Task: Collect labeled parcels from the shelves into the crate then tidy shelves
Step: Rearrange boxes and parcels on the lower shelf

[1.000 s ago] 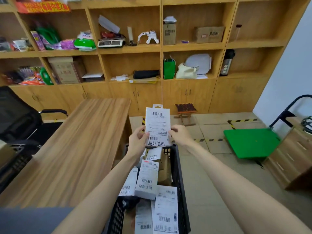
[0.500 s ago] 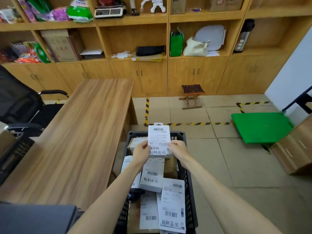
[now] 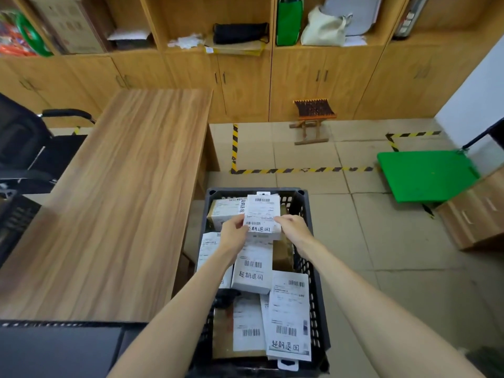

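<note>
**Two hands, one parcel, over the crate's far end**

Both hands on a single white parcel [image 3: 262, 214] — left hand [image 3: 234, 232] pinching the lower-left edge, right hand [image 3: 292, 228] pinching the lower-right, fingers curled round the sides, thumbs toward the label face. Held above the far end of the black crate [image 3: 313, 268], over a brown box [image 3: 223, 211] already inside. Whether touching that box or just clear of it: cannot tell.

Long axis running away from the body, hang tab at the far end, so the bulk of the parcel lies beyond the fingertips. Near edge level with both thumbs. Hands about equally close; neither arm favoured. Judged: a short lowering and a release from both sides would drop it flat onto the pile — room looks tight at the far wall.

Look of the parcel: slim, flat, white retail-style pack, shipping label covering most of the face, barcode at top, a second barcode lower down, bold handwritten characters along the bottom. Corners look crisp. Probably light and stiff.

Crate already well filled with labelled parcels, several bearing the same handwriting. Crate on the tiled floor just beside the desk [image 3: 114, 208]. Shelves [image 3: 272, 47] well beyond, various items on them — tidying judged not yet done.
</note>
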Motion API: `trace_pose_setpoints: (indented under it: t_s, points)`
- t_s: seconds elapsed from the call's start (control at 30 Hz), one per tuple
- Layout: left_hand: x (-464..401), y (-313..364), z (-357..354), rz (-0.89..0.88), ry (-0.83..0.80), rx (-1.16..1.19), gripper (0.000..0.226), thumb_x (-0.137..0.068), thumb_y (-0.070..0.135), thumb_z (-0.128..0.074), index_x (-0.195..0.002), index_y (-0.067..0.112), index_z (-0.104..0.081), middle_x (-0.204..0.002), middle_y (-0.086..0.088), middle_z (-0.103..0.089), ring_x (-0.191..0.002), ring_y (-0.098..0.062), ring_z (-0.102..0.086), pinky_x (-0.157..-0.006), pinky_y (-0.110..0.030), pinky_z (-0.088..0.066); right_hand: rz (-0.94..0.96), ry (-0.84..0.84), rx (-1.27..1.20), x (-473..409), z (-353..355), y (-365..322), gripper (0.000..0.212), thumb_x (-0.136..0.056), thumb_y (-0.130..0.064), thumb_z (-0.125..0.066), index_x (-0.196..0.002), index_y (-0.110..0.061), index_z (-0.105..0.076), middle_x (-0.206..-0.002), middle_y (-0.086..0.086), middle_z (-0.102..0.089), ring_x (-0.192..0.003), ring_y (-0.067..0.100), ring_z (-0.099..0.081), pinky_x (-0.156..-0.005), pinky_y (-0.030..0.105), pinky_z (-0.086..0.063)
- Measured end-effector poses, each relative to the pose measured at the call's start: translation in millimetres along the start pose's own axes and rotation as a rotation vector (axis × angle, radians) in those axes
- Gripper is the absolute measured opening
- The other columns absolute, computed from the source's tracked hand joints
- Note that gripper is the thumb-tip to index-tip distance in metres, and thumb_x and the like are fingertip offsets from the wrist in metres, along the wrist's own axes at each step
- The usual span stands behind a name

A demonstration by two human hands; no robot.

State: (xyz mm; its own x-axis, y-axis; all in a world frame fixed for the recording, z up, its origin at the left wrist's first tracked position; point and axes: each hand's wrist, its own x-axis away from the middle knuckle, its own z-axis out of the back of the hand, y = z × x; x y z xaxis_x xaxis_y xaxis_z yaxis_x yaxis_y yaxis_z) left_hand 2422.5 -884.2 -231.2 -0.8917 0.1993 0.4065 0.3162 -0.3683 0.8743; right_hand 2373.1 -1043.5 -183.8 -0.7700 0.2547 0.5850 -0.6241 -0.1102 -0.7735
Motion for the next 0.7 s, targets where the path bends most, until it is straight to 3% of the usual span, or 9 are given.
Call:
trace_pose_setpoints:
  t_s: [0.1,0.2,0.33,0.43,0.5,0.7]
  points:
    - [-8,-7,3,0.004,-0.008,-0.007,0.035,-0.100,-0.001,-0.047,-0.126,0.015,-0.065,-0.122,0.005,-0.069,-0.110,-0.010,-0.064,-0.076,-0.014,-0.050,-0.004,-0.007,-0.015,-8,-6,2,0.026,-0.101,-0.023,-0.048,-0.112,-0.006,-0.066,-0.107,-0.005,-0.063,-0.089,0.001,-0.054,-0.071,0.020,-0.038]
    - [-16,-15,3,0.006,-0.011,-0.034,0.035,-0.100,0.002,-0.049,-0.127,0.018,-0.065,-0.124,0.004,-0.069,-0.113,-0.011,-0.064,-0.083,-0.020,-0.052,0.015,-0.006,-0.016,-13,-11,4,0.031,-0.102,-0.023,-0.047,-0.125,-0.008,-0.062,-0.127,0.000,-0.063,-0.096,0.003,-0.054,-0.077,0.021,-0.038]
    - [-28,-21,2,0.005,-0.024,-0.031,0.039,-0.100,0.005,-0.051,-0.135,0.018,-0.061,-0.127,0.004,-0.068,-0.114,-0.011,-0.064,-0.088,-0.025,-0.054,0.027,0.002,-0.034,-18,-13,1,0.034,-0.103,-0.022,-0.045,-0.132,-0.008,-0.057,-0.134,0.002,-0.059,-0.102,0.006,-0.049,-0.078,0.019,-0.036]
    - [-37,-22,0,-0.003,-0.028,-0.051,0.038,-0.101,0.008,-0.051,-0.136,0.020,-0.060,-0.126,0.003,-0.069,-0.111,-0.011,-0.065,-0.091,-0.034,-0.058,0.038,-0.005,-0.036,-25,-13,-1,0.036,-0.104,-0.023,-0.043,-0.135,-0.009,-0.055,-0.138,0.002,-0.057,-0.103,0.006,-0.048,-0.067,0.011,-0.034]
    - [-42,-21,-2,0.002,-0.009,-0.075,0.041,-0.101,0.009,-0.051,-0.140,0.019,-0.057,-0.129,0.002,-0.068,-0.111,-0.012,-0.065,-0.090,-0.033,-0.059,0.039,-0.008,-0.028,-28,-13,-2,0.037,-0.105,-0.023,-0.042,-0.137,-0.009,-0.054,-0.139,0.002,-0.056,-0.105,0.005,-0.048,-0.066,0.008,-0.033]
    - [-48,-22,-5,0.033,-0.015,-0.106,0.044,-0.103,0.012,-0.049,-0.147,0.017,-0.049,-0.134,0.000,-0.064,-0.109,-0.013,-0.065,-0.080,-0.026,-0.059,0.023,-0.025,-0.027,-33,-13,-8,0.038,-0.105,-0.028,-0.039,-0.136,-0.010,-0.054,-0.139,0.002,-0.058,-0.103,0.006,-0.050,-0.087,0.024,-0.032]
